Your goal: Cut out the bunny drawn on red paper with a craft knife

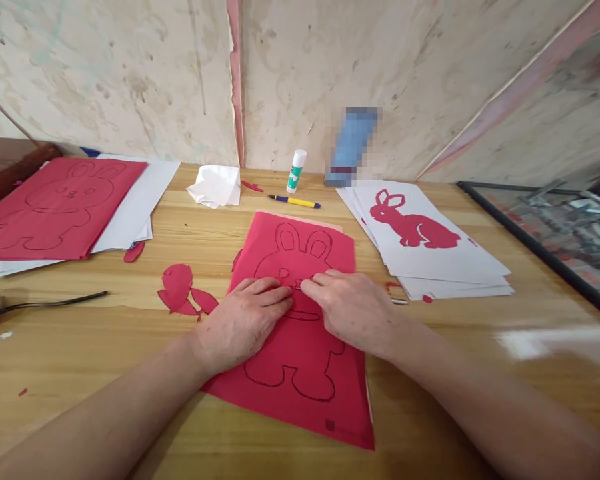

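A red sheet of paper (300, 353) lies on the table in front of me, with a rabbit outline drawn on it in dark line. My left hand (245, 317) rests flat on the sheet's left side, fingers stretched toward the middle of the rabbit's face. Against the drawn face, my right hand (347, 307) is closed with its fingers bent in a pinch. Whatever it may hold is hidden by the fingers. Just left of the sheet are red paper cut-outs (177, 288). A thin silvery piece (399, 301) shows beside my right wrist.
White sheets with a red paper rabbit (425, 230) lie to the right, near a black-edged tray (535, 247). At the back stand a glue stick (296, 171), a yellow-blue pen (295, 201) and crumpled white paper (215, 185). Another red rabbit drawing (65, 207) lies left.
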`<state>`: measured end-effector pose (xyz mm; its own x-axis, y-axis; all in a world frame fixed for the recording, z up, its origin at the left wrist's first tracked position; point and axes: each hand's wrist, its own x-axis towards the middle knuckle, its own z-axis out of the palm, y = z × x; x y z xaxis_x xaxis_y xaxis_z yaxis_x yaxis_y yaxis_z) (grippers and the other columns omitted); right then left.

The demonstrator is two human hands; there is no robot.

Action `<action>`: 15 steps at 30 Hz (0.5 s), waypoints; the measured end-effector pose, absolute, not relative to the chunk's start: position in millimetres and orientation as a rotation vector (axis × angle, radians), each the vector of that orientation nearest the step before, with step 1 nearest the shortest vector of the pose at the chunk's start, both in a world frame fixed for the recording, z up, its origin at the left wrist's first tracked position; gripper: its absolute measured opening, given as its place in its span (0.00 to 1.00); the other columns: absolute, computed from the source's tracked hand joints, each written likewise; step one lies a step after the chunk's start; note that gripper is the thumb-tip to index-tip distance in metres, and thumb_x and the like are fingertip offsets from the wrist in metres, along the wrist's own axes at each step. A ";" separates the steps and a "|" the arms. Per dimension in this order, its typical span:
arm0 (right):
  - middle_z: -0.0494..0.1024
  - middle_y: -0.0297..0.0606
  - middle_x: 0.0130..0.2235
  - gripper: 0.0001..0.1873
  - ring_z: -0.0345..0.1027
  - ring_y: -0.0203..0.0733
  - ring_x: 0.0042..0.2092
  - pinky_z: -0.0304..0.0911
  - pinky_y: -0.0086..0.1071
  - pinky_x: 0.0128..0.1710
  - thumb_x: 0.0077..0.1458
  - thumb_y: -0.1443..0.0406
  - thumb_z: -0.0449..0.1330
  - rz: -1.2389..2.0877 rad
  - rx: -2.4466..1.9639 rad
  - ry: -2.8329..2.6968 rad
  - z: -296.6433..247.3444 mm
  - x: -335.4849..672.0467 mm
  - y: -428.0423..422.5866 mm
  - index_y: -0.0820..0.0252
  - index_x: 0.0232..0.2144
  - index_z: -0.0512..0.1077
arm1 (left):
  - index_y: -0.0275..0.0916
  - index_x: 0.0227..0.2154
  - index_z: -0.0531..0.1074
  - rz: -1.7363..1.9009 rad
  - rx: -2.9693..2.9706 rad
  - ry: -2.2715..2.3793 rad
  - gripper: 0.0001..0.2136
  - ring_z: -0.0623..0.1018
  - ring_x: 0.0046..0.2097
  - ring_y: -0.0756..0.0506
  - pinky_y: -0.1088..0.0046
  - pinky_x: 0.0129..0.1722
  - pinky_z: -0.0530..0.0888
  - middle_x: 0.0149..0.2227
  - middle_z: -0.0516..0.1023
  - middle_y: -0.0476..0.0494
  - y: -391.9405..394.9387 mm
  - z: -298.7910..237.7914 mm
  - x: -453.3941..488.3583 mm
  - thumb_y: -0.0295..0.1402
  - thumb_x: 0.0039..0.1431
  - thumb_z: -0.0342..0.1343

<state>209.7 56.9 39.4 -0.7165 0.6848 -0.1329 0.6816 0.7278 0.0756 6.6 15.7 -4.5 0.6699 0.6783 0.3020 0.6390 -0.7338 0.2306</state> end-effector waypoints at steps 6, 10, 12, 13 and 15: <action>0.73 0.35 0.30 0.14 0.63 0.38 0.33 0.47 0.32 0.30 0.48 0.78 0.50 -0.027 1.120 2.814 34.6 214.5 61.2 0.59 0.33 0.68 | 0.34 0.48 0.69 0.559 2.753 1.093 0.13 0.68 0.55 0.39 0.57 0.49 0.70 0.53 0.72 0.42 15.1 -2.6 6.5 0.25 0.65 0.45; 0.73 0.35 0.30 0.13 0.63 0.38 0.33 0.47 0.32 0.30 0.48 0.78 0.50 -0.045 1.116 2.829 32.5 215.0 61.6 0.60 0.33 0.68 | 0.35 0.48 0.69 0.561 2.753 1.089 0.13 0.68 0.55 0.39 0.57 0.49 0.70 0.53 0.72 0.42 15.2 -3.0 6.5 0.25 0.65 0.45; 0.73 0.35 0.31 0.13 0.63 0.38 0.33 0.47 0.32 0.30 0.49 0.78 0.50 -0.041 1.119 2.831 32.2 214.7 61.6 0.59 0.33 0.68 | 0.34 0.48 0.69 0.564 2.755 1.087 0.13 0.68 0.54 0.39 0.57 0.49 0.70 0.53 0.72 0.42 15.5 -3.3 6.4 0.25 0.65 0.44; 0.73 0.35 0.31 0.13 0.63 0.38 0.34 0.47 0.32 0.30 0.49 0.78 0.50 -0.037 1.117 2.831 32.2 214.5 61.6 0.59 0.33 0.68 | 0.34 0.48 0.69 0.567 2.756 1.086 0.13 0.68 0.54 0.39 0.57 0.48 0.71 0.53 0.72 0.42 15.7 -3.3 6.3 0.25 0.65 0.44; 0.74 0.35 0.31 0.14 0.64 0.38 0.34 0.47 0.32 0.29 0.48 0.78 0.50 -0.028 1.105 2.830 32.8 213.8 61.3 0.59 0.33 0.68 | 0.34 0.48 0.69 0.578 2.760 1.083 0.13 0.68 0.54 0.39 0.56 0.48 0.71 0.53 0.72 0.42 15.7 -3.3 6.3 0.25 0.65 0.44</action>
<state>213.8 61.3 32.8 -0.7308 0.6747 -0.1034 0.6766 0.7361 0.0204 6.3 15.7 -3.3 0.6711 0.6757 0.3051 0.6296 -0.7367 0.2467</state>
